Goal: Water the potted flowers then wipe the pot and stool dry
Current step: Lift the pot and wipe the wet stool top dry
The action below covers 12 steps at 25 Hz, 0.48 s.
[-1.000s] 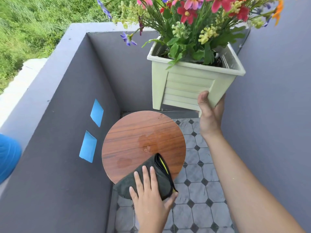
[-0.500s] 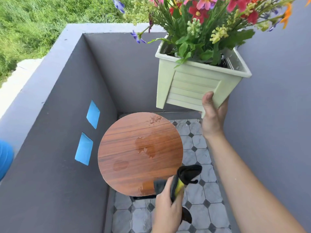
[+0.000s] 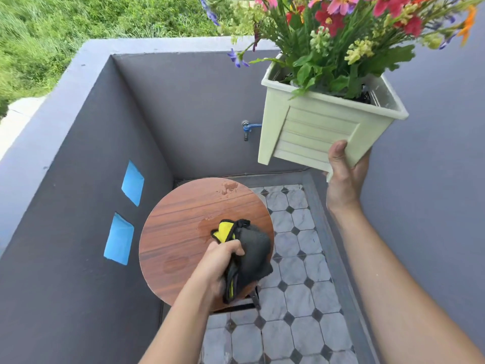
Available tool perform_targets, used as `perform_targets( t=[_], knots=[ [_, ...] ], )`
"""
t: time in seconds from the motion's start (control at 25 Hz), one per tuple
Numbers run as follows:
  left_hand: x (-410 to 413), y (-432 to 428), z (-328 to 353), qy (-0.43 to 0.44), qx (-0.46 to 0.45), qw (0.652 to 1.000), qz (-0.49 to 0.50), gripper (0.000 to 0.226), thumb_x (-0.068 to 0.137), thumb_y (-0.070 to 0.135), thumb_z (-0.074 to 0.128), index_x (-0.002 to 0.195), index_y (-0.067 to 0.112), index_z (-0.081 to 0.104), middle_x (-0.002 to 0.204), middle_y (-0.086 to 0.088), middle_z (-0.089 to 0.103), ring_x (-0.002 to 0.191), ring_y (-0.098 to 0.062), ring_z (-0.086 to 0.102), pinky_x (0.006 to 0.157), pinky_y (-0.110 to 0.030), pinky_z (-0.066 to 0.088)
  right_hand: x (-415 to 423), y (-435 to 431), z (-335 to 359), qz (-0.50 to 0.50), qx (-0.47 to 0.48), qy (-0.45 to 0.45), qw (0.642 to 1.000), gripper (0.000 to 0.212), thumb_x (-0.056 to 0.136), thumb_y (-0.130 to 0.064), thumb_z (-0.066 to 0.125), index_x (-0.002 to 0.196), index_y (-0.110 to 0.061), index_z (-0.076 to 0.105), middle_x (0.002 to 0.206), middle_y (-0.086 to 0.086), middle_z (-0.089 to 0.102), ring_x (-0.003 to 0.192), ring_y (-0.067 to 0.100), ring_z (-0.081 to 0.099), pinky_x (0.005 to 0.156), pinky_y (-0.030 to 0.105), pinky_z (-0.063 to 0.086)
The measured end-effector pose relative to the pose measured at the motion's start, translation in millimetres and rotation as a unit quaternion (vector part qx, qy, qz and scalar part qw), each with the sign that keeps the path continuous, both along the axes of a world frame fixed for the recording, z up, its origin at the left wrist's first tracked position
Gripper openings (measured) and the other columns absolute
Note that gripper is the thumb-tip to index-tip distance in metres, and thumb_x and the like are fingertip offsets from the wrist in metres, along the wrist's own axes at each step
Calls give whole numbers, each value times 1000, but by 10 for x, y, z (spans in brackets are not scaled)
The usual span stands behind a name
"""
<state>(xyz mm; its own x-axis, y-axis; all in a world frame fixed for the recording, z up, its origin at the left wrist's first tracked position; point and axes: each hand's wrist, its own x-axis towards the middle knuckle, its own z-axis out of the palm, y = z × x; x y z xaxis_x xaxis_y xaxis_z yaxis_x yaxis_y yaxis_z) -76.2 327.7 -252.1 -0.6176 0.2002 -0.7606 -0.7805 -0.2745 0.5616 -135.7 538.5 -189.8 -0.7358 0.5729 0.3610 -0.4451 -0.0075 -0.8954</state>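
Left hand: your left hand was fisted around the bunched black-and-yellow cloth, lower centre.
Stool: the round wood-grain stool top showed damp patches; I'd flatten the cloth and sweep those.
Right hand: your right hand gripped the square pale-green plastic pot, upper right.
Pot contents: mixed colourful flowers, soil mostly hidden.

Tilted cream pot above wet stool

cream pot, wood-grain stool, black-yellow cloth

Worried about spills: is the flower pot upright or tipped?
Tipped: the pot leans, rim slanting, held off the stool by the right hand.
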Motion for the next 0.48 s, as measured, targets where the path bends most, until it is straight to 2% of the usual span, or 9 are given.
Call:
perform_targets(
  t=[0.12, 0.2, 0.24, 0.28, 0.32, 0.36, 0.4, 0.44, 0.48],
  knots=[
    [-140, -19, 175, 73, -36, 993, -85, 14, 59, -3, 44, 67, 8, 44, 57, -10, 43, 42, -19, 45, 43, -22, 42, 5, 25, -7, -1, 0, 4, 1000, 83, 72, -57, 68, 128, -5, 36, 108, -2, 51, 94, -8, 56, 87, 14, 44],
    [-258, -51, 232, 102, -106, 974, -174, 7, 65, 4, 49, 71, 8, 49, 63, -11, 50, 50, -21, 48, 49, -22, 40, 13, 46, -19, -3, -4, 5, 1000, 85, 69, -60, 67, 128, -7, 36, 109, -2, 51, 95, -7, 56, 88, 15, 44],
    [-331, -89, 181, 135, -190, 942, -240, 11, 69, 10, 52, 80, 9, 53, 74, -11, 56, 61, -23, 52, 55, -26, 41, 19, 56, -28, -4, -5, 6, 1000, 84, 69, -61, 67, 126, -8, 37, 108, -2, 52, 95, -7, 56, 88, 15, 44],
    [-384, -148, 119, 172, -301, 883, -316, 19, 73, 15, 54, 92, 11, 55, 88, -10, 60, 75, -24, 55, 63, -29, 42, 21, 63, -36, -5, -6, 5, 1000, 80, 69, -61, 67, 125, -11, 38, 108, -3, 52, 96, -6, 56, 88, 16, 44],
    [-402, -207, 61, 203, -425, 796, -381, 26, 78, 19, 54, 103, 12, 54, 101, -10, 59, 88, -27, 54, 70, -32, 42, 19, 63, -39, -6, -9, 3, 1000, 77, 68, -61, 67, 123, -14, 40, 109, -2, 52, 97, -5, 56, 90, 17, 44],
    [-390, -246, 9, 239, -538, 701, -402, 31, 82, 20, 52, 111, 11, 52, 111, -12, 55, 96, -31, 51, 76, -35, 42, 22, 65, -42, -6, -12, 2, 1000, 76, 68, -61, 68, 123, -16, 40, 111, -1, 52, 99, -2, 56, 92, 19, 44],
    [-334, -255, -18, 292, -614, 633, -370, 34, 83, 17, 48, 116, 10, 50, 114, -14, 52, 99, -34, 49, 78, -39, 43, 26, 69, -40, -7, -15, 4, 1000, 76, 68, -61, 68, 123, -17, 40, 113, 0, 53, 102, 1, 56, 94, 23, 44],
    [-272, -254, -63, 365, -646, 588, -320, 36, 81, 15, 45, 116, 9, 51, 111, -15, 53, 95, -35, 50, 74, -41, 46, 29, 75, -38, -7, -17, 7, 1000, 77, 69, -61, 68, 124, -17, 40, 115, 2, 52, 105, 6, 55, 97, 28, 44],
    [-196, -232, -77, 450, -631, 568, -277, 35, 79, 15, 43, 111, 8, 55, 105, -13, 56, 91, -34, 52, 69, -41, 49, 30, 86, -39, -7, -17, 6, 1000, 77, 69, -61, 69, 125, -17, 40, 117, 4, 52, 107, 10, 54, 100, 33, 44]
  ],
)
